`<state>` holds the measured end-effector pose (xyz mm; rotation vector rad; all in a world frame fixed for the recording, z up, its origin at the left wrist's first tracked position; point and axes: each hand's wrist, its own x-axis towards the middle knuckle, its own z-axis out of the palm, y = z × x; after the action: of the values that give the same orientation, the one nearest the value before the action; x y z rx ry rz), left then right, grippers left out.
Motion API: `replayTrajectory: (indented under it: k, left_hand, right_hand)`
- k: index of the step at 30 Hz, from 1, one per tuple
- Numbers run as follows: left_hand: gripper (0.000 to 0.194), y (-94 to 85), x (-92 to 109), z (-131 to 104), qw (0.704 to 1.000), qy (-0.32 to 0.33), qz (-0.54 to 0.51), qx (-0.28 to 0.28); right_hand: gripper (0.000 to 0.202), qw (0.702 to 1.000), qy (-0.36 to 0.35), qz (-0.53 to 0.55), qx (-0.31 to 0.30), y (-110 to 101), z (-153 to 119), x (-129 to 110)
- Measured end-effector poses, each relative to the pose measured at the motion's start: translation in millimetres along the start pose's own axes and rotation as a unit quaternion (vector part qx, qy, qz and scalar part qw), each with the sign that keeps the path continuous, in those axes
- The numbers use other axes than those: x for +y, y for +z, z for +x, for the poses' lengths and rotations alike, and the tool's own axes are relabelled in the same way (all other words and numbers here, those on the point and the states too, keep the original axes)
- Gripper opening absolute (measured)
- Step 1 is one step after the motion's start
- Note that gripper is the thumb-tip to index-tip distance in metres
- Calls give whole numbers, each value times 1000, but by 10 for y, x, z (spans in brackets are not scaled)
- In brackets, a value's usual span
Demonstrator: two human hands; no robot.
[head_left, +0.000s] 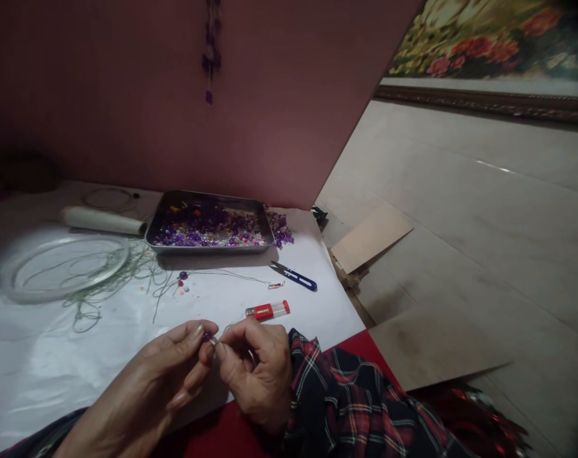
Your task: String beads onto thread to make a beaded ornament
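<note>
My left hand (167, 372) pinches a small purple bead (207, 336) between thumb and fingers, near the front edge of the white-covered table. Right beside it, my right hand (257, 369) is closed, thumb against forefinger, at a small pale piece (213, 341) by the bead; what exactly it grips is too small to tell. A red lighter (268, 310) lies just beyond my right hand. Farther back are blue thread snips (294, 277) and a metal tray (212, 249) of purple, clear and red beads.
A clear ring-shaped coil (19, 294) and tangled green thread (126, 266) lie at left, near a pale cone (102, 220). Loose beads (183, 276) sit before the tray. A pink wall (126, 114) rises behind, with a purple bead strand (211, 57) hanging. Cardboard (372, 236) lies right.
</note>
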<state>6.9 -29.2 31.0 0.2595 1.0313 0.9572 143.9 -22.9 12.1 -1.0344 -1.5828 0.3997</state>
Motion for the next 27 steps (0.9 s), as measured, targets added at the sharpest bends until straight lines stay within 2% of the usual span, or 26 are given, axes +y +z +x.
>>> replayTrajectory:
  k: [3,7,11,16,19,23,27]
  left_hand:
    - [12,-27,10,10,999,-9,19,-33]
    - [13,-28,8,12,999,2,36,-37]
    - [13,-22,-9,37,997,6,49,-54]
    - [23,-24,-22,62,993,1,64,-102]
    - [23,-3,-14,36,994,0,67,-91]
    - [20,25,2,17,995,-1,71,-75]
    - [23,-7,-17,70,993,13,67,-91]
  right_hand:
    - [15,1000,4,9,-4,-7,11,-9]
    - [14,1000,3,4,-19,-17,25,-9]
    - [16,1000,11,-3,0,7,16,1]
    - [15,1000,28,-1,-4,22,-6,6]
    - [15,999,49,-12,-17,-16,0,-35]
    - [14,995,72,-13,-67,-57,20,-84]
    - [16,997,64,0,-35,-27,15,-46]
